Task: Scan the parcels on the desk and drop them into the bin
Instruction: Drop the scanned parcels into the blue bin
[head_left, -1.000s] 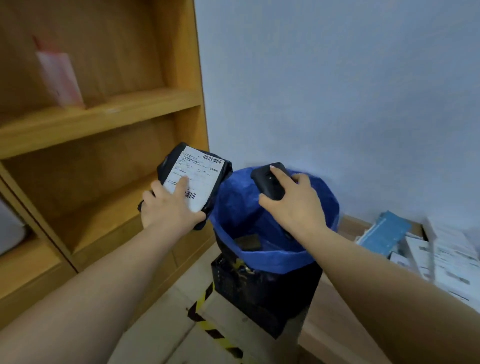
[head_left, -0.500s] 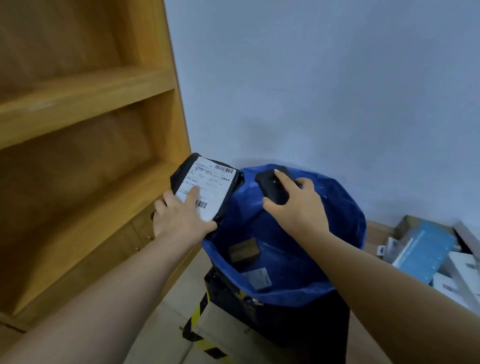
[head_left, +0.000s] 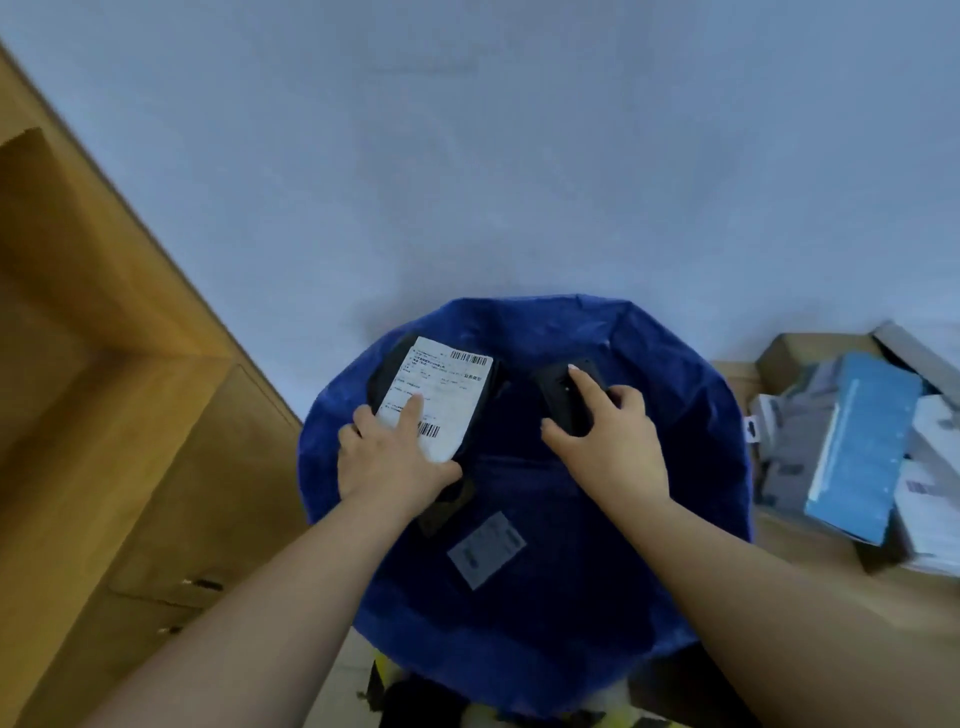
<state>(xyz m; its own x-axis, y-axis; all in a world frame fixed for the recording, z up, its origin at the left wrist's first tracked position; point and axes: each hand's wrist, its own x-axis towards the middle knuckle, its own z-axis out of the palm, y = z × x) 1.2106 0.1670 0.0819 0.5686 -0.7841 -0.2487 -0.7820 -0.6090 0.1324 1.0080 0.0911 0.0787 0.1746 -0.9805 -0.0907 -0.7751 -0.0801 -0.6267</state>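
Note:
My left hand (head_left: 392, 460) grips a black parcel (head_left: 447, 395) with a white barcode label, thumb on the label, over the left side of the open bin. The bin (head_left: 691, 415) is lined with a blue bag. My right hand (head_left: 610, 436) holds a black handheld scanner (head_left: 563, 389) above the bin's middle, index finger stretched along its top. Deep inside the bin lies a parcel with a grey label (head_left: 485, 548), and a dark one sits partly hidden under my left hand.
A wooden shelf unit (head_left: 119, 415) stands to the left of the bin. On the right a desk (head_left: 810, 551) carries a heap of parcels, among them a blue one (head_left: 862, 447) and several white and grey ones. A pale wall rises behind.
My view has tilted down over the bin. The left hand has carried the black parcel from beside the rim to above the bin's opening. The right hand keeps the scanner.

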